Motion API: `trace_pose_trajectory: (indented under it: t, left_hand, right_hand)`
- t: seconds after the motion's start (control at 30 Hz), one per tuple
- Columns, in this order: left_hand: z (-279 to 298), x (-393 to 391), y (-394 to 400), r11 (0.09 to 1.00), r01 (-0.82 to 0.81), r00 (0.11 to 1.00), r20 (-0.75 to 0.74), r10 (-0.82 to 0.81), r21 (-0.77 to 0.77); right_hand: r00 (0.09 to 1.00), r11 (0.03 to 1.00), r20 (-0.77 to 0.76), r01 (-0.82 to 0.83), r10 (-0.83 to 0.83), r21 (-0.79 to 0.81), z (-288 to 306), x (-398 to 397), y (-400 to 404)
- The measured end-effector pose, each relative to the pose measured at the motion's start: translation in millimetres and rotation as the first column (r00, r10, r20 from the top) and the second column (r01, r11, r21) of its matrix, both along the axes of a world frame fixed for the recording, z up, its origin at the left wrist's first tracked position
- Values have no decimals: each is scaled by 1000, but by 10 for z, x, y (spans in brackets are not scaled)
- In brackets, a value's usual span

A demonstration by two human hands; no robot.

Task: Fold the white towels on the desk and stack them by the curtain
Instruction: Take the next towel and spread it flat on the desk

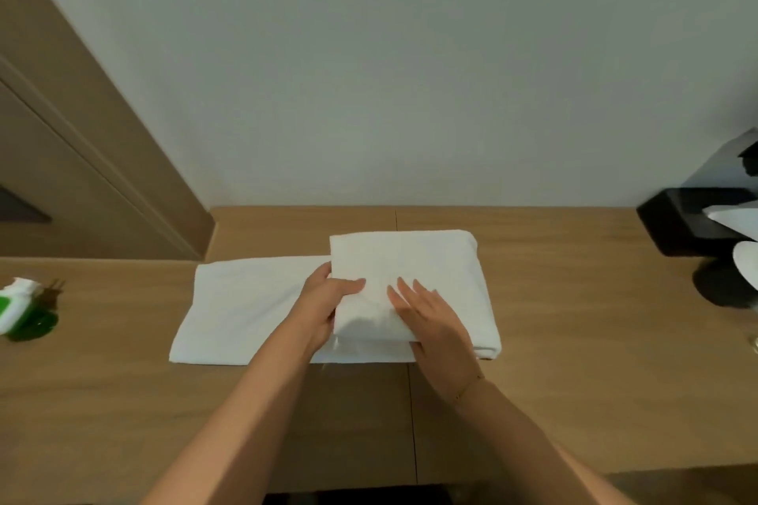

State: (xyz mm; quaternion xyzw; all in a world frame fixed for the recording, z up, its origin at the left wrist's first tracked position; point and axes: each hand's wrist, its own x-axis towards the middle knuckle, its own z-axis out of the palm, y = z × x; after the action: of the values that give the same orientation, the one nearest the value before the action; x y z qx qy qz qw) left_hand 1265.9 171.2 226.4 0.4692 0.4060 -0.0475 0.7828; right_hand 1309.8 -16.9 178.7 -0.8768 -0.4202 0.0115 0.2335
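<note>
White towel [393, 287] on the wooden tabletop [574, 320], near the middle, a bit closer to the far edge by the wall. Half folded: right part doubled over into a thick square, left part flat in one layer, reaching toward the left edge. Left hand [324, 303] at the left side of the folded part, thumb on top, fingers tucked under, pinching the fold. Right hand [426, 316] flat on top of the folded part, fingers straight and spread, pressing down, holding nothing. Thin bracelet [467, 392] on the right wrist. Green and white bottle [16, 310] near the left edge, well apart from the towel. Black box [681, 221] with white paper sticking out at the far right corner. Brown wooden door [82, 160] on the left, beyond the tabletop.
</note>
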Motion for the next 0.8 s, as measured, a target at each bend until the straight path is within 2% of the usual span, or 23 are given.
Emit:
trace_pose_trajectory:
  t: [0.2,0.37,0.5,0.6,0.67,0.8]
  left_hand:
    - [164,-333,710,998,4,994,112,-11,65]
    - [-4,-686,1204,994,37,999,30,-40,102]
    - [-161,-863,1462,987,-4,1000,18,1,160]
    - [-301,-1027,1656,958,-91,994,-29,103,273]
    - [-401,-1137,1711,914,-72,988,-97,121,399]
    - [-613,-1263,1732,845,-24,981,-150,122,534]
  right_hand:
    - [989,963,24,148,-146,-226,-148,217,-270]
    - [999,981,-21,38,-43,-191,-335,51,-139]
    - [999,981,-50,-22,13,-192,-503,-38,57]
    - [995,962,-61,-95,81,-255,-449,-91,242]
    - [989,940,-81,-144,125,-309,-446,-148,336]
    - [997,951,-52,-64,50,-304,-552,-214,459]
